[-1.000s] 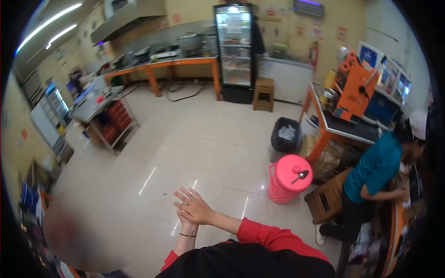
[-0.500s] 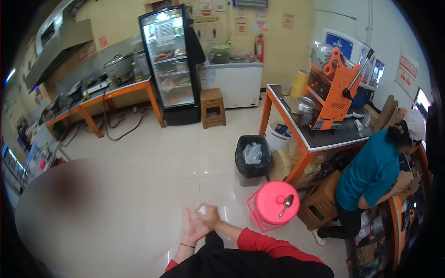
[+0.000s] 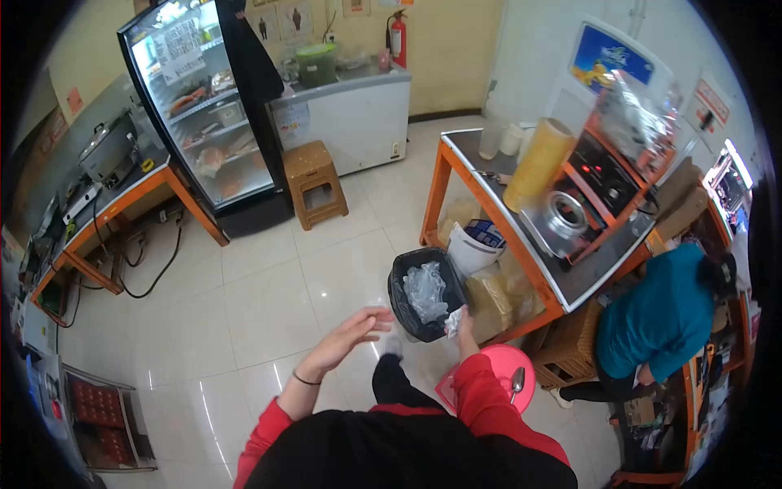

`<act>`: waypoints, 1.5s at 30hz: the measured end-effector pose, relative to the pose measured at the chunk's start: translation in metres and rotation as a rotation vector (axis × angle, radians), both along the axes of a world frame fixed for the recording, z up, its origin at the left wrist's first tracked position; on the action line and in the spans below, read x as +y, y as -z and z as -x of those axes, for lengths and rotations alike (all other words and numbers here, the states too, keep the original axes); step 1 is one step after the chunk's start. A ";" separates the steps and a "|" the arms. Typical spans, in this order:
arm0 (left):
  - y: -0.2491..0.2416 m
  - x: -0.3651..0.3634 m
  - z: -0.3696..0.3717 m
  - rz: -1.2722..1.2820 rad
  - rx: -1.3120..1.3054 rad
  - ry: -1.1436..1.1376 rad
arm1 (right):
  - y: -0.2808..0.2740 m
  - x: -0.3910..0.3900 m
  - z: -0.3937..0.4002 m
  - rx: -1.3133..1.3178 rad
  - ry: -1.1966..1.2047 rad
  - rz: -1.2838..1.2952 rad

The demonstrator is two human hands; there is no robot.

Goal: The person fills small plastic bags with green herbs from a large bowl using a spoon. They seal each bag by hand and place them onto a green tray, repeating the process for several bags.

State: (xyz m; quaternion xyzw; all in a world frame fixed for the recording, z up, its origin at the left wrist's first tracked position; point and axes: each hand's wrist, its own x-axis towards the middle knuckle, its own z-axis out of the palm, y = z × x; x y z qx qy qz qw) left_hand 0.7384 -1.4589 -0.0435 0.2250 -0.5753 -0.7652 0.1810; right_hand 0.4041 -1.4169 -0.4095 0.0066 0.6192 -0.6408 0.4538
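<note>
My right hand (image 3: 467, 324) is closed on a crumpled white tissue (image 3: 453, 323), which hangs at the right rim of a bin with a black liner (image 3: 401, 298). Inside the bin lies clear crumpled plastic (image 3: 424, 287). My left hand (image 3: 352, 335) is held out over the floor left of the bin, fingers stretched and nothing in it. Under my right forearm stands a pink lidded bucket (image 3: 498, 364) with a metal scoop (image 3: 517, 381) on top.
An orange-framed table (image 3: 538, 281) beside the bin carries an orange sealing machine (image 3: 607, 183) and a yellow roll (image 3: 538, 163). A person in a teal shirt (image 3: 656, 306) bends at the right. A brown stool (image 3: 314, 183) stands before a chest freezer (image 3: 342, 122) and glass-door fridge (image 3: 204, 106).
My view has moved closer to the bin. My hands, together before, are now apart: the right one has gone to the bin with the tissue, the left has opened out.
</note>
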 end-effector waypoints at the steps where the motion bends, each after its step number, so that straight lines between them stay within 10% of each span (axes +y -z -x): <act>1: -0.036 -0.019 0.005 0.083 0.103 0.073 | 0.016 -0.017 0.015 -0.077 0.026 0.042; 2: -0.067 -0.033 0.007 0.166 0.210 0.140 | 0.027 -0.034 0.026 -0.151 0.051 0.082; 5: -0.123 -0.077 0.018 0.280 0.586 0.445 | 0.025 -0.086 0.032 0.406 0.347 -0.966; 9: -0.147 -0.156 0.045 0.402 1.039 0.429 | -0.018 -0.142 0.047 0.686 -0.449 -1.051; 14: -0.144 -0.261 0.051 0.398 1.159 0.312 | 0.068 -0.290 0.083 0.674 -1.086 -0.640; 24: -0.155 -0.569 0.057 0.687 1.173 0.496 | -0.046 -0.603 0.036 0.617 -1.064 -0.266; 29: -0.115 -0.729 0.077 0.401 1.139 0.383 | -0.138 -0.734 0.042 0.411 -0.769 -0.032; 36: -0.030 -0.895 0.104 0.119 0.474 -0.312 | -0.215 -0.970 0.159 0.468 -0.626 0.151; 45: 0.044 -1.091 0.187 -0.161 0.591 -1.105 | -0.335 -1.378 0.162 0.698 -0.882 0.405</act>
